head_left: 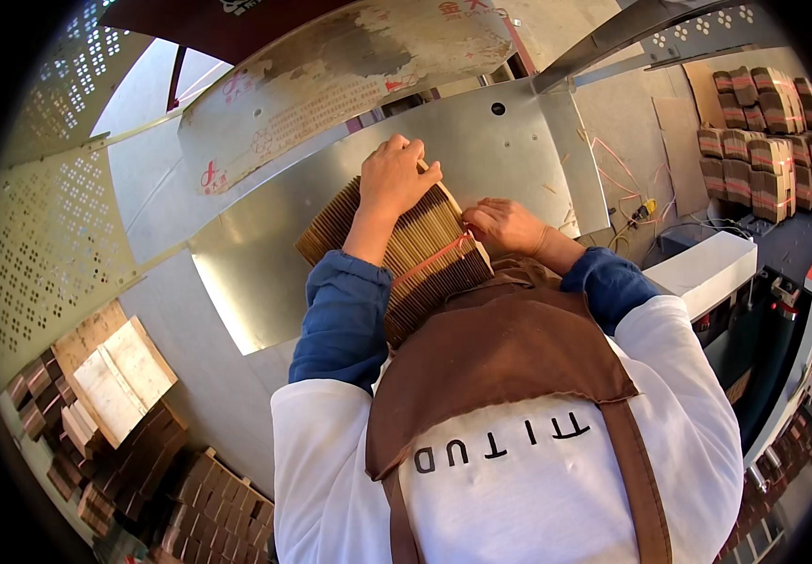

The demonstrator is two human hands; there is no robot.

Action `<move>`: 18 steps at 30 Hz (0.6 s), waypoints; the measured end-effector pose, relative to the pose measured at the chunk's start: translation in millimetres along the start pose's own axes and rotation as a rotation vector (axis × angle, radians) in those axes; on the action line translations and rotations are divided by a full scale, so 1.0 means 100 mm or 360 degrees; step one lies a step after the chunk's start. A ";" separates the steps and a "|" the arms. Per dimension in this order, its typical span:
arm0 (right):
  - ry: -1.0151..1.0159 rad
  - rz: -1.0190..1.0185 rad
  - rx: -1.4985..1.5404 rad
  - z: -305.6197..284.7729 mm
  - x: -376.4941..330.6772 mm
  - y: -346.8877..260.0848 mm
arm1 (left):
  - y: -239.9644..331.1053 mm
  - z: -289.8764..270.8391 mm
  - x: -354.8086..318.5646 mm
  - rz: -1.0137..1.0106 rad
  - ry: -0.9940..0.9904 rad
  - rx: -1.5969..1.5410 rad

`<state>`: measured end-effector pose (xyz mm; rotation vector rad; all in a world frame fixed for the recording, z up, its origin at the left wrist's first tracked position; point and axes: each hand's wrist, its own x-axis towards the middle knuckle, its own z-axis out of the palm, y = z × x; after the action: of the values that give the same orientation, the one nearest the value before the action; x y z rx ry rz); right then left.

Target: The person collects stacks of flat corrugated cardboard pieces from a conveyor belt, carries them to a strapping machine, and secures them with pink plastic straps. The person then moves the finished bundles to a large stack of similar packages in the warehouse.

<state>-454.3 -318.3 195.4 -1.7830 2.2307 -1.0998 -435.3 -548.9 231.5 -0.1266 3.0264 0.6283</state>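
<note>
A bundle of folded brown cardboard pieces lies tilted on a shiny metal tabletop, close against my apron. A pink strap runs across the bundle. My left hand reaches over its far part, fingers curled round the far edge, thumb toward the right corner. At the right side, my right hand is closed, with its fingertips at the end of the strap where it meets the bundle's edge. The fingertips partly hide the strap there. The bundle's near end is covered by my apron and left sleeve.
A worn printed board stands behind the tabletop. Several strapped cardboard bundles are stacked at the far right, near loose pink straps and a white machine housing. More cardboard stacks stand at lower left, below a perforated panel.
</note>
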 end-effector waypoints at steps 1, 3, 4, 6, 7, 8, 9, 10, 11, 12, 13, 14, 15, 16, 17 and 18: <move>-0.0016 0.0023 0.0014 0.01 0.00 0.01 | 0.00 0.00 0.00 0.0008 0.0006 -0.0007; -0.0045 0.0052 0.0034 0.02 0.02 0.02 | 0.00 0.00 0.00 0.0022 0.0019 -0.0022; -0.0057 0.0059 0.0042 0.03 0.03 0.03 | -0.01 0.00 -0.01 0.0018 0.0019 -0.0016; -0.0075 0.0089 0.0035 0.03 0.03 0.06 | -0.02 0.01 0.01 0.0023 0.0020 -0.0007; -0.0085 0.0109 0.0024 0.05 0.03 0.08 | -0.01 0.02 0.01 0.0021 0.0015 -0.0009; -0.0093 0.0126 0.0015 0.06 0.04 0.08 | -0.01 0.02 0.01 0.0017 0.0012 -0.0009; -0.0111 0.0162 0.0011 0.06 0.04 0.08 | -0.01 0.02 0.01 0.0012 0.0008 -0.0008; -0.0130 0.0198 0.0008 0.07 0.05 0.08 | -0.01 0.02 0.00 0.0005 0.0006 -0.0010; -0.0149 0.0233 0.0004 0.06 0.06 0.07 | -0.01 0.01 0.00 -0.0001 0.0004 -0.0012; -0.0133 0.0239 0.0003 0.06 0.08 0.07 | -0.01 0.01 0.00 -0.0008 0.0002 -0.0013; -0.0118 0.0245 0.0003 0.06 0.10 0.06 | -0.01 0.01 -0.01 -0.0018 0.0001 -0.0018; -0.0102 0.0251 0.0004 0.06 0.11 0.06 | -0.01 0.01 -0.01 -0.0027 0.0000 -0.0022; -0.0110 0.0268 -0.0002 0.08 0.11 0.07 | -0.01 0.01 -0.02 -0.0036 -0.0002 -0.0025; -0.0119 0.0284 -0.0008 0.10 0.11 0.10 | -0.01 0.01 -0.02 -0.0029 0.0002 -0.0026; -0.0126 0.0303 -0.0020 0.11 0.11 0.12 | -0.01 0.01 -0.02 -0.0018 0.0007 -0.0028; -0.0139 0.0319 -0.0018 0.11 0.12 0.13 | 0.00 0.01 -0.01 -0.0006 0.0012 -0.0031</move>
<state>-463.3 -332.7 184.0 -1.5382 2.3064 -0.9534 -434.3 -548.7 231.1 -0.1359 3.0272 0.6586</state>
